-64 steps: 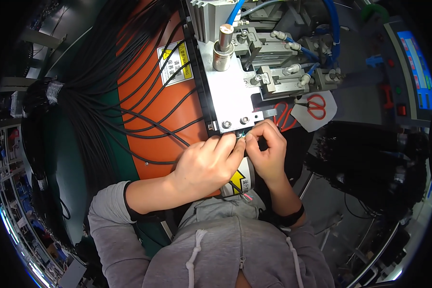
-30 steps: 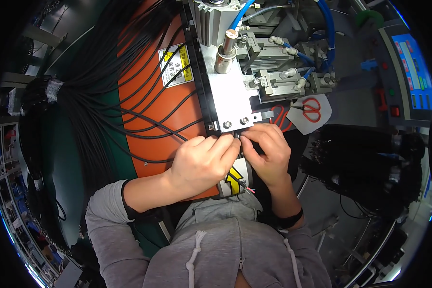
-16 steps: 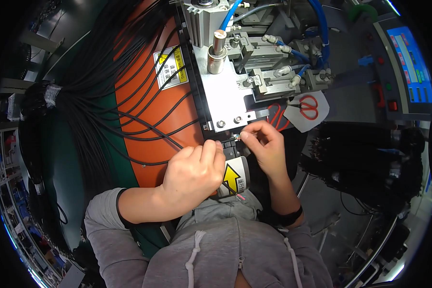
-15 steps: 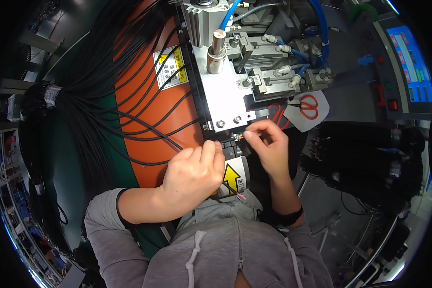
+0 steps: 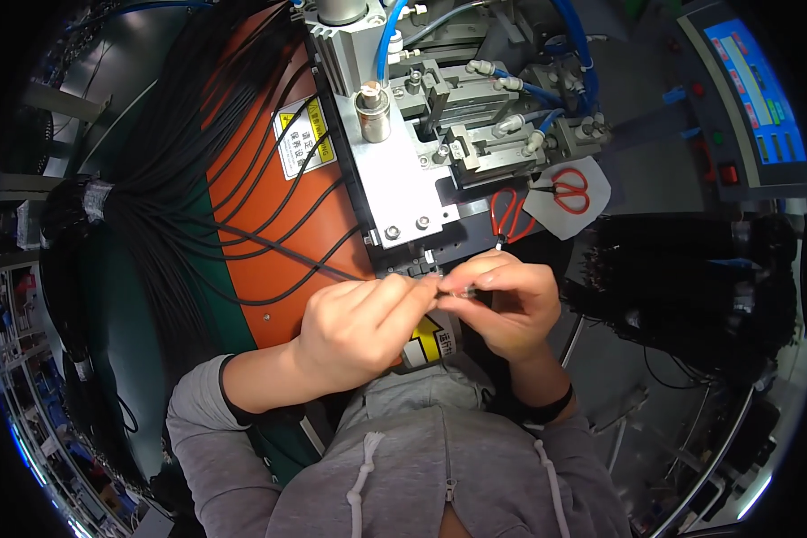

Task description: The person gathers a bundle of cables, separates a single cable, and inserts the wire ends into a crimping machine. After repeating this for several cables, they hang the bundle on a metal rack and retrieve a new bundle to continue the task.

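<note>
My left hand [image 5: 354, 323] is closed in a pinch on a black cable [image 5: 318, 263] that runs in from the bundle at the left. Its fingertips meet those of my right hand [image 5: 516, 309] just in front of the machine. Between the right thumb and fingers show small, thin wire ends [image 5: 464, 292] of the cable, partly hidden by the fingers. The right hand is closed around them. Beyond the hands stands a metal machine [image 5: 403, 197] with a bright plate, bolts and a cylinder. Below the fingertips, a white label with a yellow arrow [image 5: 428, 343] is partly covered.
A large bundle of black cables [image 5: 143, 211] fans over an orange panel [image 5: 242, 211] at the left. Red-handled scissors [image 5: 569, 191] rest on white paper, with red-handled snips [image 5: 508, 220] beside them. More bundled black cables [image 5: 690, 269] and a control screen [image 5: 753, 90] stand right.
Both hands have come slightly nearer and away from the machine's plate, with the cable between them. My right fingers have moved against the left fingertips. The view has shifted a little.
</note>
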A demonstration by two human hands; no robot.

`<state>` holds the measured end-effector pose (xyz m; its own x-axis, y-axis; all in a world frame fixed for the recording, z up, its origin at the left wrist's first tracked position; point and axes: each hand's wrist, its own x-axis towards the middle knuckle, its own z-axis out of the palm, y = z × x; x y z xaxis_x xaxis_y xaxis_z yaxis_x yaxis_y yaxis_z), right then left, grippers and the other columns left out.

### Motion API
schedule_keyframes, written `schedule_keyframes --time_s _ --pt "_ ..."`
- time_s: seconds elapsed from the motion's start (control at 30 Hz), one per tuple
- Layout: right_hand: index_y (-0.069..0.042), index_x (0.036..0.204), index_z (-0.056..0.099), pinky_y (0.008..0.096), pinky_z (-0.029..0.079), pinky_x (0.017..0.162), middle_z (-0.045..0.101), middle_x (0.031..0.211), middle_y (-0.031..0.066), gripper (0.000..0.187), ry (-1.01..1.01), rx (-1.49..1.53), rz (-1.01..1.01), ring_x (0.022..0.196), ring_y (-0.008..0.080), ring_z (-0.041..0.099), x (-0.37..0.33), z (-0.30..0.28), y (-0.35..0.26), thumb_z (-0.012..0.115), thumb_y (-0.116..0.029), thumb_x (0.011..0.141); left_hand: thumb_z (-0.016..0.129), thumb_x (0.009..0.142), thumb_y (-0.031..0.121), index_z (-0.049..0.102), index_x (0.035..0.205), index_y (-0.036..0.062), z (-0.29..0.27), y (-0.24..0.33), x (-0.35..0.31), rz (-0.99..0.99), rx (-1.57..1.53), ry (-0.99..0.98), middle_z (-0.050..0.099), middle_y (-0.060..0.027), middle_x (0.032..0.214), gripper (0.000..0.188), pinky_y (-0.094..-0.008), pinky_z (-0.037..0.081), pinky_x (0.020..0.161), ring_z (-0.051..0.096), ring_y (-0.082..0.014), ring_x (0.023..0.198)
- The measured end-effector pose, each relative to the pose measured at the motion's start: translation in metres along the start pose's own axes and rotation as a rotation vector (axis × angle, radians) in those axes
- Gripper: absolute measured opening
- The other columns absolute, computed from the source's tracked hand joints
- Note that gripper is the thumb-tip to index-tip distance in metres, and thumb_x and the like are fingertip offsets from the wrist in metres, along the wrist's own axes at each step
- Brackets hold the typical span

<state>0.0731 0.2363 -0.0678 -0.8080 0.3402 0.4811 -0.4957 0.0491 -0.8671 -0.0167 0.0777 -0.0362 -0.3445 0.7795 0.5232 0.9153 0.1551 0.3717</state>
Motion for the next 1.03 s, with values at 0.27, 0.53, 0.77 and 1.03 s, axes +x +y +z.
schedule_keyframes --time_s 0.27,0.53,0.77,1.03 --pt "0.0 0.093 0.062 0.0277 0.048 0.067 0.065 0.084 0.0125 0.029 0.002 -0.58 -0.216 0.074 0.0201 0.061 0.006 0.007 -0.004 0.08 -0.004 0.072 0.075 0.07 0.009 0.064 0.08 0.004 0.002 -0.007 -0.001 -0.024 -0.103 0.097 0.047 -0.0025 0.065 0.015 -0.0286 0.039 0.043 0.051 -0.0156 0.051" --pt "0.0 0.081 0.064 0.0266 0.046 0.063 0.063 0.079 0.0097 0.017 0.081 -0.113 0.279 0.07 0.0168 0.059 0.002 0.012 -0.009 0.079 -0.001 0.072 0.073 0.068 0.008 0.058 0.074 0.0063 0.004 -0.007 -0.002 -0.01 -0.059 0.096 0.043 -0.0029 0.065 0.016 -0.0289 0.039 0.043 0.048 -0.0159 0.051" --pt "-0.001 0.077 0.063 0.0265 0.046 0.06 0.061 0.075 0.0084 0.013 -0.027 -0.846 -0.242 0.068 0.0152 0.058 0.008 0.016 -0.009 0.075 0.003 0.073 0.068 0.065 0.008 0.057 0.075 0.0085 0.0 -0.005 0.0 0.029 0.132 0.002 0.045 -0.0008 0.07 0.015 -0.0261 0.038 0.044 0.048 -0.0133 0.056" --pt "-0.004 0.092 0.061 0.0232 0.044 0.074 0.062 0.093 0.0068 0.003 -0.154 0.141 0.738 0.08 0.0151 0.058 0.001 -0.026 -0.005 0.062 -0.004 0.089 0.067 0.069 0.002 0.067 0.088 0.0063 0.008 -0.009 -0.003 0.045 0.066 -0.034 0.052 -0.0004 0.074 0.019 -0.0268 0.038 0.046 0.05 -0.0137 0.058"
